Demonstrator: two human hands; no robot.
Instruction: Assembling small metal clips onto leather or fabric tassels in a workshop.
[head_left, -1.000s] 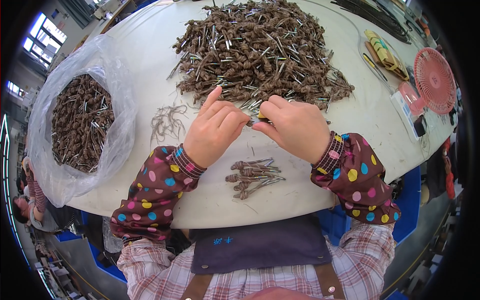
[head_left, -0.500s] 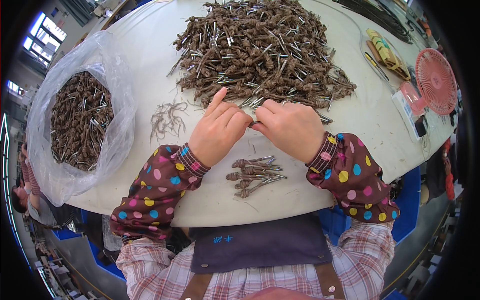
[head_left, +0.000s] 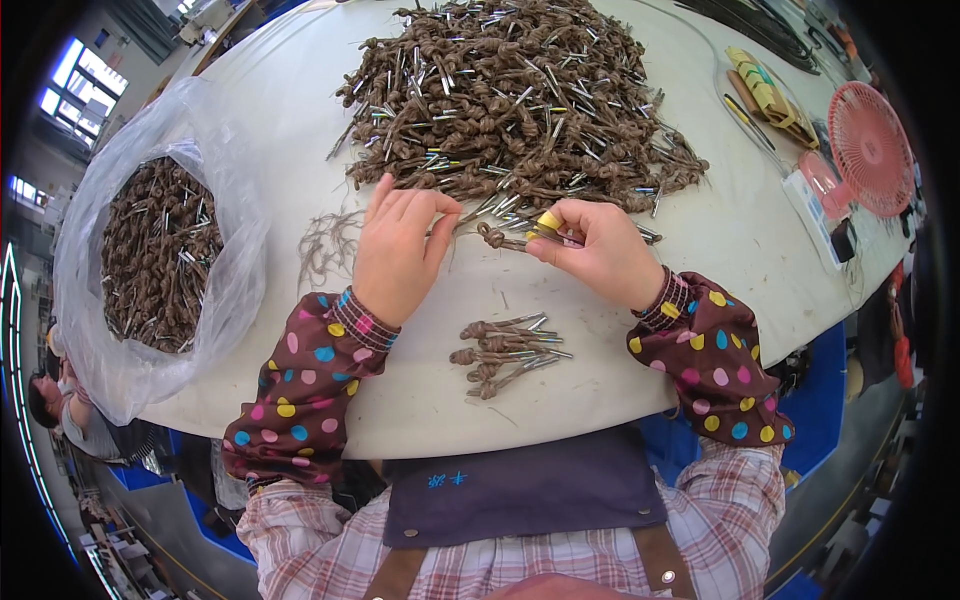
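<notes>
The right hand (head_left: pixel 600 250) pinches one knotted piece (head_left: pixel 497 236) between thumb and forefinger; a yellow cap (head_left: pixel 549 220) covers the forefinger tip. The piece's knot end points toward the left hand (head_left: pixel 395 250). The left hand lies palm-down, fingers together and extended, tips just beside the piece; actual contact cannot be told. Both hands sit at the near edge of the big pile (head_left: pixel 515 100). A small batch (head_left: pixel 505 352) lies nearer the person than the pile, below the hands. Loose fibres (head_left: pixel 325 240) lie left of the left hand. A plastic bag (head_left: pixel 150 260) of pieces stands well left of the pile. A pink fan (head_left: pixel 872 148) lies well right of it.
</notes>
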